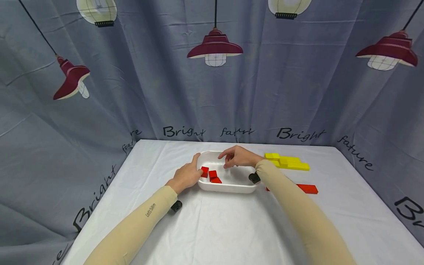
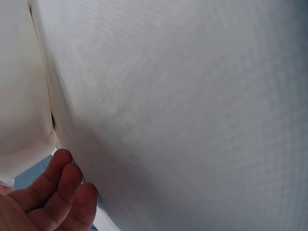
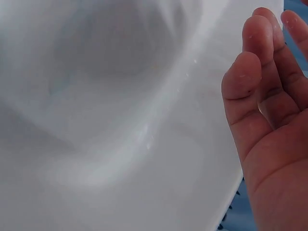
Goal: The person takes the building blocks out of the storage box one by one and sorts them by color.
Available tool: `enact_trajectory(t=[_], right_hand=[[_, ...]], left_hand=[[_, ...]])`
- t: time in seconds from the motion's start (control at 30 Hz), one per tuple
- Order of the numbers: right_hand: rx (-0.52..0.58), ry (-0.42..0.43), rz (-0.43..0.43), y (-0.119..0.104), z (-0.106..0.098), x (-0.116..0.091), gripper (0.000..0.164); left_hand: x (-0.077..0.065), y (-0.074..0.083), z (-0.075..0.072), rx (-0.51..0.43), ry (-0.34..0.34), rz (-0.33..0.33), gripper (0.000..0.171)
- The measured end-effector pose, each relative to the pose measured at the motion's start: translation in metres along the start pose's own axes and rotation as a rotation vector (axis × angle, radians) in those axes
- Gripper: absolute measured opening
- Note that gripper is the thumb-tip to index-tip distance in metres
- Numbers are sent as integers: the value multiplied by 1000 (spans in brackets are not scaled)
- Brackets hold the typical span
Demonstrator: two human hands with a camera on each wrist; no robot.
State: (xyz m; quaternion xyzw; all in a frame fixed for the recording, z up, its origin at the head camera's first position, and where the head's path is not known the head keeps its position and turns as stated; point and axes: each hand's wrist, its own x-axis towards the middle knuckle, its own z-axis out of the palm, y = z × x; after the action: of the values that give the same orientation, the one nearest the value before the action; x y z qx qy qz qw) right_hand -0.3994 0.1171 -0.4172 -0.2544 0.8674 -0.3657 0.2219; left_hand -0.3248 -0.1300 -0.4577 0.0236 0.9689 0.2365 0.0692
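A white tray stands in the middle of the table in the head view. My left hand holds its left side, index finger along the rim and thumb reaching over the edge by the red blocks. Several of these small blocks lie at the left end inside. In the left wrist view, fingers of that hand bend beside the tray's outer wall. Over the tray's far right part hovers my right hand, fingers loosely bent, nothing between them. The right wrist view shows its palm and relaxed fingers over a white surface.
Yellow blocks lie grouped at the back right of the white table. Nearer, a red block lies partly behind the right sleeve. A grey curtain printed with lamps hangs behind the table.
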Motion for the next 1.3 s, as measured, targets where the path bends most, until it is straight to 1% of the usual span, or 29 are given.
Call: enact_trajectory(t=[0.2, 0.33, 0.43, 0.57, 0.87, 1.1, 1.3], right_hand=[[21, -34, -10, 5, 10, 14, 41], [27, -70, -12, 9, 15, 19, 39], [30, -94, -25, 8, 17, 20, 38], [37, -109, -33, 7, 21, 20, 35], [37, -120, 20, 13, 32, 22, 29], [29, -129, 12, 10, 35, 19, 30], [34, -140, 28, 7, 36, 19, 29]], left_hand=[[0, 1, 1, 4, 12, -1, 73], [-1, 2, 2, 3, 4, -9, 72], [-1, 3, 2, 3, 1, -10, 73], [-1, 2, 1, 11, 17, -5, 72], [-1, 2, 2, 7, 15, 5, 72], [0, 0, 2, 2, 14, -1, 73], [-1, 1, 2, 0, 11, 1, 73]])
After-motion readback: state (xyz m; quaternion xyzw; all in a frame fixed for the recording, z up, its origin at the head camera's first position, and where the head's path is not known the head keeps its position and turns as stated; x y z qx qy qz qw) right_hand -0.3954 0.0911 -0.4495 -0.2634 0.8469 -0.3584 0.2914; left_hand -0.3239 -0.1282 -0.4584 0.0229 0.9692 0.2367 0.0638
